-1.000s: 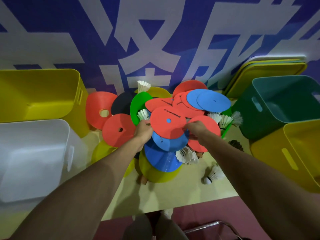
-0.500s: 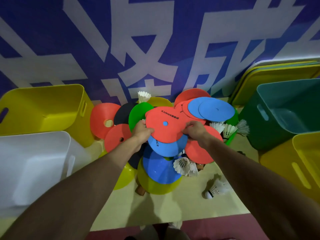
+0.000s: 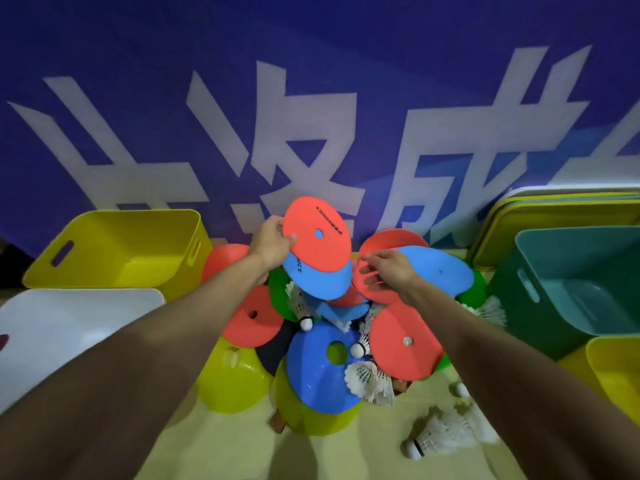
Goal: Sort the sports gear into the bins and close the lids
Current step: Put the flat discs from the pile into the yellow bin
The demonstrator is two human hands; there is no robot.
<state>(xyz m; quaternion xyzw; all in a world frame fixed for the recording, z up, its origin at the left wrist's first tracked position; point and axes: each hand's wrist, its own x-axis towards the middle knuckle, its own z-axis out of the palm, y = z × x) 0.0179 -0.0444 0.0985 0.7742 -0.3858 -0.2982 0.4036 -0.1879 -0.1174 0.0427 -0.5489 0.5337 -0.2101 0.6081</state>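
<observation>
Left hand (image 3: pixel 272 245) pinches a thin red plastic disc (image 3: pixel 317 237) with a blue disc (image 3: pixel 320 284) beneath, at the rim — light, bendy, probably slippery; right hand (image 3: pixel 389 271) spread, grasping nothing.

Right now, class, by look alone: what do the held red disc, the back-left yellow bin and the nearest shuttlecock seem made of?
Red disc: thin matte rubber or soft plastic, probably; it bows where the left hand grips it. Yellow bin: rigid moulded plastic, faint sheen, cut-out handle slot. Shuttlecock: white feathery skirt, real or synthetic unclear, on a rounded white base with a dark band.
</observation>
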